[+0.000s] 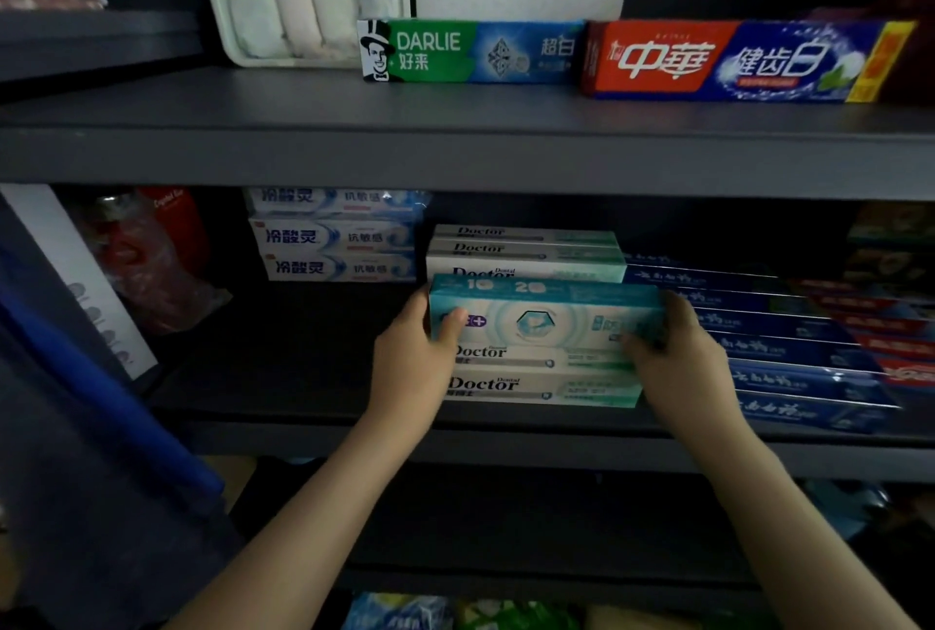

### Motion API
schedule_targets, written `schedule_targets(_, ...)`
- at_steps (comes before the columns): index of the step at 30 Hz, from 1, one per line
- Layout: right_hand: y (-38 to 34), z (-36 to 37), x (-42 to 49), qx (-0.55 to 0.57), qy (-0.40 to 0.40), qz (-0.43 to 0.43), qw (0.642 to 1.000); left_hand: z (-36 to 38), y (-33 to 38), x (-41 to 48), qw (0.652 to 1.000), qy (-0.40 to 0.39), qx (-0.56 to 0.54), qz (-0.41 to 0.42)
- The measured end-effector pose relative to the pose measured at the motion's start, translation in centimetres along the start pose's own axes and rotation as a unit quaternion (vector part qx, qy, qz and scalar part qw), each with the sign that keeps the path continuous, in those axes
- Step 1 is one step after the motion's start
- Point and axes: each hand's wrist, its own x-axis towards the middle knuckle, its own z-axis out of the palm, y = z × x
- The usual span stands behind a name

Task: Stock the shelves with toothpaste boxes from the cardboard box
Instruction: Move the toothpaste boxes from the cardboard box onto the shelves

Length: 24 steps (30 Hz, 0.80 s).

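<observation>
A teal toothpaste box [544, 313] is held level over the middle shelf [303, 376], on top of two stacked white Doctor boxes [536, 379]. My left hand [415, 351] grips its left end with the thumb across the front. Its right end is gripped by my right hand [678, 356]. More Doctor boxes [526, 252] are stacked just behind. The cardboard box is out of view.
Blue toothpaste boxes [789, 351] lie in rows to the right, white-blue ones [334, 237] stacked at back left. The upper shelf [455, 143] carries a green Darlie box [470, 51] and a red-blue box [738, 61]. A red plastic bag [152, 260] sits at left.
</observation>
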Motion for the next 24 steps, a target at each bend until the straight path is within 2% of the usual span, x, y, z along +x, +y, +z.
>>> schedule_targets(11, -0.5, 0.7, 1.4, -0.012, 0.009, -0.031, 0.999, 0.1, -1.4, 1.4, 0.997, 0.058, -0.041, -0.001)
schedule_targets(24, 0.5, 0.8, 0.6, -0.008, 0.002, -0.051, 0.999, 0.5, -1.8, -0.6, 0.996, 0.049, -0.080, 0.012)
